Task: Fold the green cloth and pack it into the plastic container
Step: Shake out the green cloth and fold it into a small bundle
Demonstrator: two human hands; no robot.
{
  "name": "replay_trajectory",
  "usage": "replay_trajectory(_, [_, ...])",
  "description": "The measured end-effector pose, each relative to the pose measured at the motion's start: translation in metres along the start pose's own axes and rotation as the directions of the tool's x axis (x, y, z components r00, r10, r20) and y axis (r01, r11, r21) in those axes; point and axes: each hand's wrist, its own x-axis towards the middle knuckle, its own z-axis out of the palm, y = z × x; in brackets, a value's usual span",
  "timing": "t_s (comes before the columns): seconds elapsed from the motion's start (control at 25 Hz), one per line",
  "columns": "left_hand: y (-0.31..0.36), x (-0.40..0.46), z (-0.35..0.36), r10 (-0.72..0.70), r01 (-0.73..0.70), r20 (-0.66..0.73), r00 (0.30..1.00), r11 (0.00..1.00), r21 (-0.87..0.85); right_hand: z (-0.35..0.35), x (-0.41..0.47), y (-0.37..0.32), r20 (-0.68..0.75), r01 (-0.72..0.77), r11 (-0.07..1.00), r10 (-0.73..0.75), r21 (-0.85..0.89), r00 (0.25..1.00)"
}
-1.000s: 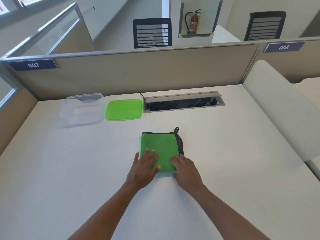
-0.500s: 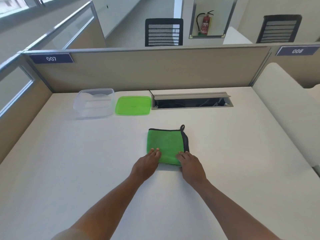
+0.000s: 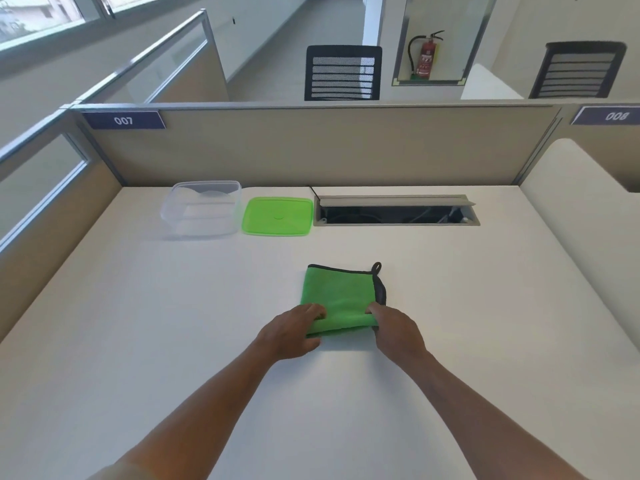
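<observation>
The green cloth (image 3: 341,296), folded into a small rectangle with a black trim and a loop at its far right corner, lies in the middle of the white desk. My left hand (image 3: 289,334) grips its near left corner and my right hand (image 3: 398,330) grips its near right corner; the near edge is lifted slightly off the desk. The clear plastic container (image 3: 202,211) stands empty at the back left. Its green lid (image 3: 278,216) lies flat just right of it.
An open cable tray slot (image 3: 394,214) is sunk into the desk at the back right of the lid. Beige partition walls (image 3: 311,147) close off the desk's far and left sides. A rounded white panel (image 3: 585,216) borders the right side.
Both hands slid back from lying flat on the cloth to its near edge and closed on its near corners, raising that edge a little.
</observation>
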Motion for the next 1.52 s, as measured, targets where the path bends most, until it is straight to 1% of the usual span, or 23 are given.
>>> replay_trajectory(0.04, [-0.006,-0.003,0.002,0.043,-0.043,0.001,0.999,0.999,-0.01,-0.003,0.002,0.002,0.011,-0.019,0.999,0.018,0.047,1.0])
replay_trajectory(0.12, [-0.014,-0.008,0.003,0.115,-0.116,-0.052,0.992,0.993,-0.021,-0.007,0.007,0.005,0.052,-0.04,0.994,0.034,0.106,0.998])
replay_trajectory(0.24, [-0.019,-0.003,0.001,0.149,-0.152,-0.172,0.974,0.988,-0.001,-0.012,0.011,0.008,0.09,-0.07,0.983,0.055,0.169,0.994])
replay_trajectory(0.32, [-0.018,0.001,-0.002,0.077,-0.089,-0.239,0.968,0.995,-0.04,-0.012,0.011,0.01,0.09,-0.092,0.968,0.072,0.235,0.993])
replay_trajectory(0.44, [-0.018,0.007,-0.008,-0.104,0.045,-0.243,0.965,0.971,-0.236,-0.012,0.013,0.013,0.065,-0.117,0.921,0.1,0.371,0.993])
replay_trajectory(0.52, [-0.018,0.012,-0.01,-0.16,0.082,-0.238,0.958,0.948,-0.307,-0.013,0.016,0.016,0.054,-0.155,0.873,0.146,0.462,0.988])
replay_trajectory(0.76, [-0.015,0.029,-0.007,-0.311,0.182,-0.237,0.92,0.877,-0.445,-0.014,0.029,0.02,0.043,-0.249,0.751,0.283,0.611,0.958])
replay_trajectory(1.04, [-0.01,0.054,-0.017,-0.453,0.336,-0.199,0.869,0.835,-0.436,-0.01,0.053,0.018,-0.001,-0.28,0.7,0.372,0.657,0.928])
replay_trajectory(1.16, [-0.011,0.062,-0.021,-0.512,0.408,-0.158,0.844,0.806,-0.429,-0.01,0.065,0.015,-0.013,-0.294,0.684,0.405,0.668,0.914])
replay_trajectory(1.36, [-0.013,0.077,-0.025,-0.572,0.494,-0.067,0.817,0.756,-0.43,-0.008,0.084,0.017,-0.041,-0.325,0.709,0.446,0.626,0.894])
replay_trajectory(1.52, [-0.012,0.086,-0.025,-0.649,0.597,0.044,0.76,0.668,-0.444,-0.005,0.096,0.017,-0.079,-0.347,0.773,0.453,0.53,0.888])
